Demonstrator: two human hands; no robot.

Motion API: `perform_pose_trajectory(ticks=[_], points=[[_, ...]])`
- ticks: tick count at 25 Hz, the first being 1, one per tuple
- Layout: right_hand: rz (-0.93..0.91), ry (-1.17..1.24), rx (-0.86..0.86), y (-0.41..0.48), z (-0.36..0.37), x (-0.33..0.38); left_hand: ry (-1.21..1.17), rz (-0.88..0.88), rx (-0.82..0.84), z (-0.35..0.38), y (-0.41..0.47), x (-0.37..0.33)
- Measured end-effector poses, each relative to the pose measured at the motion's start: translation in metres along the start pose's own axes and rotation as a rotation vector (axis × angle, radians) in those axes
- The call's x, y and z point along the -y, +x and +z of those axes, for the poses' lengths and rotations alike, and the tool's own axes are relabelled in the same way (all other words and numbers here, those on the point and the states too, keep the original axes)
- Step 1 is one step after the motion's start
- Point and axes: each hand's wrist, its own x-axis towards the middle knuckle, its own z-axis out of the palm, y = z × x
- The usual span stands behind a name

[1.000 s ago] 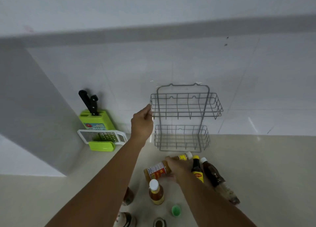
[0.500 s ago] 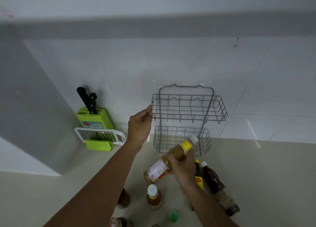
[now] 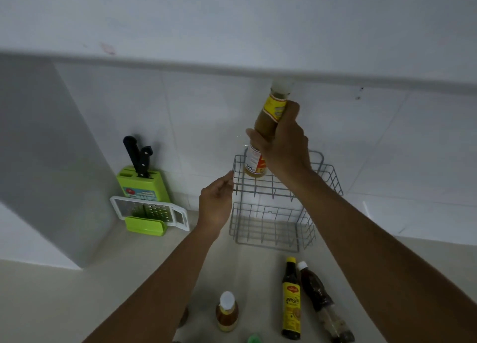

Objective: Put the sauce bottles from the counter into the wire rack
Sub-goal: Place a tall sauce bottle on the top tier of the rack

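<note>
A grey two-tier wire rack stands against the tiled wall. My right hand grips a tall brown sauce bottle with a white cap and yellow neck label, held upright with its base inside the upper tier at the left end. My left hand pinches the upper tier's left front corner. On the counter lie a dark yellow-capped bottle and a dark white-capped bottle side by side. A small amber bottle stands upright nearer me.
A green knife block with two black-handled knives stands left of the rack, a white grater leaning on it. A grey cabinet side closes the left. A green cap shows at the bottom edge.
My right hand lifted the brown bottle off the counter, turned it upright and brought it up into the rack's upper tier. My left hand stayed on the rack's corner.
</note>
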Motion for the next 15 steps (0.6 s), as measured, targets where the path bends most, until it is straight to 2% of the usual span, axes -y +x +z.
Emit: perform_pose_trajectory(ticks=[4,11,13,15], points=[[0.049,-0.153,0.094,0.006,0.037,-0.010,0.007,0.008,0.008,-0.002,-0.001,-0.001],[0.046,-0.198,0.080,0.002,0.049,-0.011,0.042,0.014,0.027,-0.005,0.000,0.000],[0.036,-0.163,0.195,0.006,0.042,-0.013,0.045,-0.005,0.042,-0.005,0.000,-0.001],[0.057,-0.027,0.369,0.013,0.032,-0.017,0.055,-0.021,0.047,-0.007,-0.001,-0.003]])
